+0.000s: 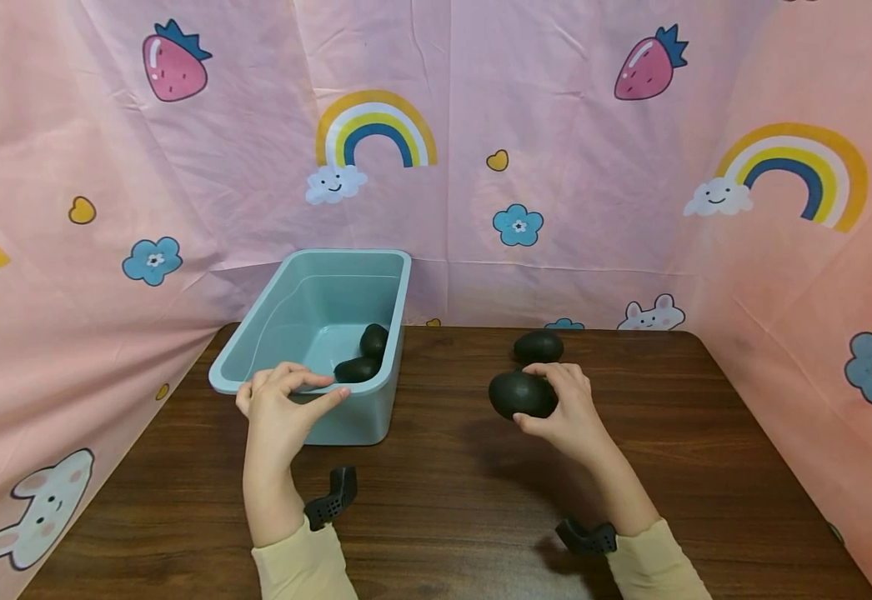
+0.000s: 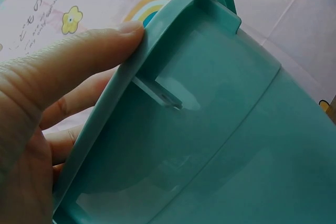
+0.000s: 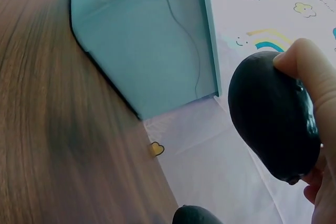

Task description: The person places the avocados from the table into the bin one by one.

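While left hand [image 1: 277, 403] grips bin rim [image 1: 403, 292] | right hand [image 1: 569, 408] pinches black ovoid [image 1: 520, 395] (held aloft) | both hands half-curled

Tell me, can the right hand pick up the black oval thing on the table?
Probably not yet: the right hand is full, gripping another black thing. Once freed, likely yes; the far black oval thing lies just beyond, seemingly unblocked.

Bin [image 1: 353, 421] is smooth plastic with a bit of shine on its walls, and the desk [image 1: 436, 500] looks like wood, or at least wood-grain, with a soft sheen. The held dark fruit [image 1: 518, 393] has smooth, semi-glossy skin. Backdrop [image 1: 593, 208] is creased matt cloth, sleeves [image 1: 304, 567] look like cloth too, wrist mounts [image 1: 328, 505] seem matt plastic.
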`<control>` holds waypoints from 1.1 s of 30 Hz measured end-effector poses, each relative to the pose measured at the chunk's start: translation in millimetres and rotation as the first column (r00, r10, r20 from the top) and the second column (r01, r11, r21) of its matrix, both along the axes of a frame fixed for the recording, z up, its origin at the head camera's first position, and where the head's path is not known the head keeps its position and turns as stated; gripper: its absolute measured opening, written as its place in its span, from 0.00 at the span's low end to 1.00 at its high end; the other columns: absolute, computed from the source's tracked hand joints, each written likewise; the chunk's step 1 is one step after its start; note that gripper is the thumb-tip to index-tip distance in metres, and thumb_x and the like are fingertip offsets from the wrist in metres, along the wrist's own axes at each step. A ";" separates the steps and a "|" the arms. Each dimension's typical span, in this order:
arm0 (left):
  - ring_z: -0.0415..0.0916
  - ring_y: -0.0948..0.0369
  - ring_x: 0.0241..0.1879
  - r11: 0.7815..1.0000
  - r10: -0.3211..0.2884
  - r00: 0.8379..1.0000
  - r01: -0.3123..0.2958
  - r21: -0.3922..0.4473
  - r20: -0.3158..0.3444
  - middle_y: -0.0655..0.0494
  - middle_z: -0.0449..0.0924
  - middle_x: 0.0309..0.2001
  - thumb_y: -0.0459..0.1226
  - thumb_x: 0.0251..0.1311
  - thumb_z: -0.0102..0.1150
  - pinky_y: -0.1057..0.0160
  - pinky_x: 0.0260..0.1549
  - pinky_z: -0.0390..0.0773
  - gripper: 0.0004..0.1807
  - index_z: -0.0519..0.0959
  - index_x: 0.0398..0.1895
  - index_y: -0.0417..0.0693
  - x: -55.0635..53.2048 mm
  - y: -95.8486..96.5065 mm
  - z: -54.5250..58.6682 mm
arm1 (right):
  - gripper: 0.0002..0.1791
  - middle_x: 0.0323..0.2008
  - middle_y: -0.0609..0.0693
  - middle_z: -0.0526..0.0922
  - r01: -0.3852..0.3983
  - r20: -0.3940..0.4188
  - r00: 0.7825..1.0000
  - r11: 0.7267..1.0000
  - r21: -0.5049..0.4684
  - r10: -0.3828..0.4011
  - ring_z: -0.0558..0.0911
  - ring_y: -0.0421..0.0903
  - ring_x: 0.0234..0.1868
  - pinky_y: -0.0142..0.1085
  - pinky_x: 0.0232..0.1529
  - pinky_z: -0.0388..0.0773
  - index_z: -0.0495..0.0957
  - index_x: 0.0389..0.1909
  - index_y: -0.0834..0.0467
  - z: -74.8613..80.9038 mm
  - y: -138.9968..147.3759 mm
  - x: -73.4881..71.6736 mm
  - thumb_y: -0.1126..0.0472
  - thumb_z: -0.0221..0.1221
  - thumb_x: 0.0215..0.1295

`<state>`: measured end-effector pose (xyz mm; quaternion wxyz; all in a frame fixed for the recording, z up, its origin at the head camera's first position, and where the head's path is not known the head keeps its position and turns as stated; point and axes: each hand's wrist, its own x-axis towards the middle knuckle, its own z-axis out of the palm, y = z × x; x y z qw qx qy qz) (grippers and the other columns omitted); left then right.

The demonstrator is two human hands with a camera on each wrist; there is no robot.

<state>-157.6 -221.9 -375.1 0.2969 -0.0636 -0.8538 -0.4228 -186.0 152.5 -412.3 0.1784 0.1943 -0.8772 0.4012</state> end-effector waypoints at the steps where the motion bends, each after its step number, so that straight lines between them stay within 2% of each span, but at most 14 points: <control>1: 0.61 0.59 0.42 1.000 0.000 1.000 0.000 -0.001 0.000 0.57 0.77 0.33 0.38 0.42 0.78 0.46 0.59 0.37 0.11 0.87 0.29 0.46 0.0 0.1 0.2 | 0.33 0.48 0.50 0.77 -0.001 -0.002 1.000 1.000 -0.005 0.001 0.63 0.50 0.53 0.53 0.50 0.59 0.74 0.52 0.52 0.6 -0.5 -0.1 0.56 0.75 0.42; 19: 0.62 0.59 0.42 1.000 0.002 1.000 -0.002 -0.001 0.001 0.57 0.77 0.33 0.38 0.42 0.78 0.46 0.59 0.38 0.10 0.87 0.28 0.47 0.2 0.0 0.2 | 0.32 0.51 0.49 0.75 -0.027 -0.040 0.999 0.998 -0.052 0.025 0.63 0.50 0.55 0.54 0.48 0.62 0.75 0.52 0.52 11.4 -18.1 -4.1 0.57 0.74 0.41; 33: 0.62 0.59 0.42 1.000 0.004 1.000 -0.004 -0.002 -0.003 0.57 0.77 0.33 0.38 0.42 0.78 0.46 0.59 0.37 0.10 0.87 0.28 0.47 -0.6 0.1 0.8 | 0.33 0.49 0.48 0.75 -0.057 -0.064 0.997 0.996 -0.064 0.052 0.63 0.48 0.54 0.52 0.49 0.60 0.75 0.52 0.51 20.1 -33.6 -5.6 0.56 0.73 0.40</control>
